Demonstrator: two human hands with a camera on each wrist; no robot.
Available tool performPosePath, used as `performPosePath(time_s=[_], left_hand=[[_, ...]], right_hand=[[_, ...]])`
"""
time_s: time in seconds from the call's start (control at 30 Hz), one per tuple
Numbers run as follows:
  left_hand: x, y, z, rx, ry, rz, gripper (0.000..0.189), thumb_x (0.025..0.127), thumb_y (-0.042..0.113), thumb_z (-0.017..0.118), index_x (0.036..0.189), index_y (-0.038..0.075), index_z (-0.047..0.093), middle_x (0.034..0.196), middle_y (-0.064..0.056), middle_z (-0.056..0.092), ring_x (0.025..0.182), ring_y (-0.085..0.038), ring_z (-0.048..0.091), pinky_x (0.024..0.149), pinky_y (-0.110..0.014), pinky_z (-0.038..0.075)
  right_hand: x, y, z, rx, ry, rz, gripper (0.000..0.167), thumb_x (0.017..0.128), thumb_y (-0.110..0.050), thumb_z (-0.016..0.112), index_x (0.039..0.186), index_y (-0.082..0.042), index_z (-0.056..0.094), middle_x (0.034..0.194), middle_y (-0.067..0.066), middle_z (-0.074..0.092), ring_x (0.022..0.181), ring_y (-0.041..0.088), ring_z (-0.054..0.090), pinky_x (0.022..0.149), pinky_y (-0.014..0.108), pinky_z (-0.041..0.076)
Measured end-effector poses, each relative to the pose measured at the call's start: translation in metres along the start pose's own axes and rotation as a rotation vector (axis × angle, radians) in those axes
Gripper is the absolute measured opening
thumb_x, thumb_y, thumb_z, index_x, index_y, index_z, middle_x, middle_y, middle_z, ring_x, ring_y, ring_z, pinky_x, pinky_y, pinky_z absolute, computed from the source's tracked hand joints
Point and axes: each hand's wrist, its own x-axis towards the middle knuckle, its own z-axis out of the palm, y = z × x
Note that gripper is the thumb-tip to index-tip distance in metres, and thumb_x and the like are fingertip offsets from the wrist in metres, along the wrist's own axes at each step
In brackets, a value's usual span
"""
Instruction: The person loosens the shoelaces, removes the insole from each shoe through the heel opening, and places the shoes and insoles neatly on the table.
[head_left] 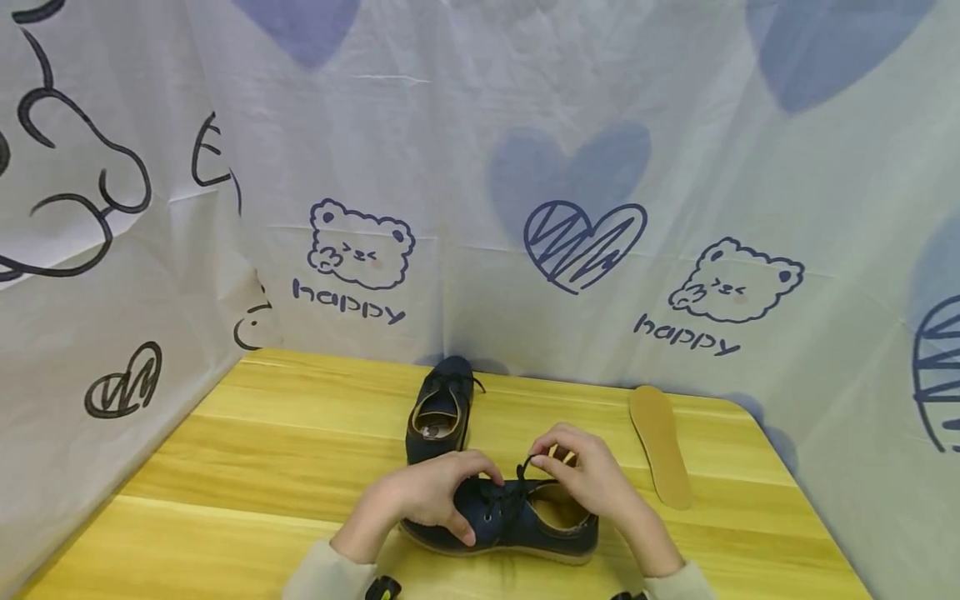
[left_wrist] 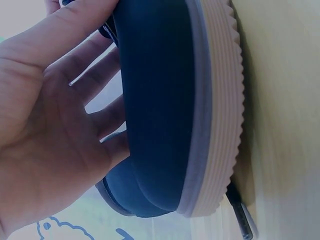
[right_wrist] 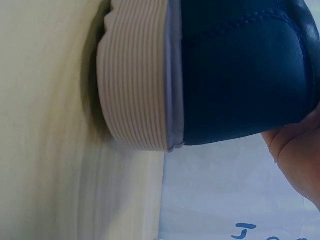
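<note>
A dark navy lace-up shoe (head_left: 543, 540) lies sideways on the table, toe to the left. My left hand (head_left: 427, 493) holds it over the toe, thumb on the near side and fingers on the far side. In the left wrist view, the fingers of that hand (left_wrist: 65, 110) reach behind the shoe's toe (left_wrist: 157, 110). Above the shoe's opening, my right hand (head_left: 588, 471) pinches a black shoelace (head_left: 522, 468), drawn up from the eyelets. The right wrist view shows the shoe's heel (right_wrist: 240, 85) and only part of the right hand (right_wrist: 300, 155); its fingertips are hidden.
A second dark shoe (head_left: 416, 450) stands behind the first, toe pointing away, its lace hanging off to the right. A tan insole (head_left: 662, 450) lies at the right of the wooden table (head_left: 247, 467). A printed white cloth (head_left: 480, 317) hangs behind and along the sides.
</note>
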Motion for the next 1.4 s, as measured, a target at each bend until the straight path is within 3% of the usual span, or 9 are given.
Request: performPosePath(time_s=[0.5,0.83,1.17,1.4], left_hand=[[0.001,-0.001,0.001,0.017,0.005,0.009,0.065,0.075,0.021,0.095,0.131,0.026,0.063,0.139,0.009,0.058,0.134,-0.019,0.053,0.111,-0.040,0.045],[0.000,-0.006,0.000,0.040,0.003,0.093,0.063,0.078,0.022,0.094,0.131,0.022,0.062,0.137,0.006,0.058,0.131,-0.018,0.054,0.109,-0.041,0.046],[-0.001,0.002,0.001,0.033,0.003,0.020,0.064,0.076,0.019,0.095,0.130,0.026,0.062,0.140,0.008,0.057,0.133,-0.016,0.052,0.111,-0.037,0.044],[-0.001,0.004,0.002,0.052,0.010,0.013,0.066,0.074,0.019,0.096,0.130,0.025,0.062,0.140,0.007,0.057,0.132,-0.015,0.052,0.111,-0.036,0.044]], right_hand=[[0.000,0.004,-0.006,-0.065,0.132,0.010,0.015,0.094,-0.008,0.076,0.098,-0.022,0.075,0.095,-0.008,0.070,0.074,0.008,0.060,0.065,0.030,0.053],[-0.003,0.009,-0.013,-0.098,0.191,0.081,0.011,0.095,-0.011,0.076,0.099,-0.021,0.075,0.095,-0.009,0.069,0.069,0.010,0.055,0.060,0.028,0.048],[-0.007,0.018,-0.023,-0.079,0.280,0.134,0.009,0.096,-0.009,0.075,0.099,-0.017,0.077,0.095,-0.003,0.069,0.070,0.010,0.053,0.058,0.026,0.046],[-0.009,0.023,-0.026,-0.074,0.332,0.142,0.008,0.094,-0.009,0.076,0.098,-0.016,0.078,0.094,-0.002,0.069,0.071,0.009,0.051,0.059,0.025,0.044]])
